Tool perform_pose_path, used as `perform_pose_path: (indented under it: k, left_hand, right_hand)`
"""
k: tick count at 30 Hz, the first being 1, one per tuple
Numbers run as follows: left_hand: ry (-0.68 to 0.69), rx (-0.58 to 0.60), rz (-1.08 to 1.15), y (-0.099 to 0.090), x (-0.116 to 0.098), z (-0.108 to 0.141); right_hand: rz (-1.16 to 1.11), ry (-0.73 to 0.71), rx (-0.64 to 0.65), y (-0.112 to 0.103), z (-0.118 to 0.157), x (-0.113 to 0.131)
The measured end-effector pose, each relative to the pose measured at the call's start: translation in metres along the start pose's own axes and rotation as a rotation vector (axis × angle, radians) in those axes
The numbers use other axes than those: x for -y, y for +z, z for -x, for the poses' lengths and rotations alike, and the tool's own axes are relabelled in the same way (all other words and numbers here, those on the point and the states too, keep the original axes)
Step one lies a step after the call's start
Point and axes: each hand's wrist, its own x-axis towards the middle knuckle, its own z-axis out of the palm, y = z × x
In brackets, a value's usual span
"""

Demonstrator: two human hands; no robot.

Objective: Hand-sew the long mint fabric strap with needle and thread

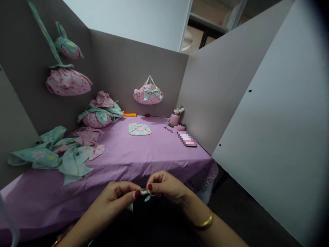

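Light is soft and fairly dim, and the lamp itself is out of view. The right-hand panel [272, 130] looks pale and bright, while the left partition [17, 75] is murkier. Deep shadow swallows the area below the hands. Wide-angle distortion tilts the walls, and a dark, blurred vignette covers the right edge. Fine detail between the fingers [136, 194] is soft, and a phone-like item [187, 139] is pixelated.
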Motion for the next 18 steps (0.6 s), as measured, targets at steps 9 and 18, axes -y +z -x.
perform_pose_path:
  k: [9,18]
  left_hand:
    - [-0.006,0.036,-0.052,0.001,0.012,0.000]
    - [-0.047,0.029,0.072,0.004,0.011,-0.003]
  right_hand:
    - [0.046,-0.212,-0.306,-0.014,0.004,0.006]
    - [0.618,-0.412,-0.274,0.030,0.028,0.011]
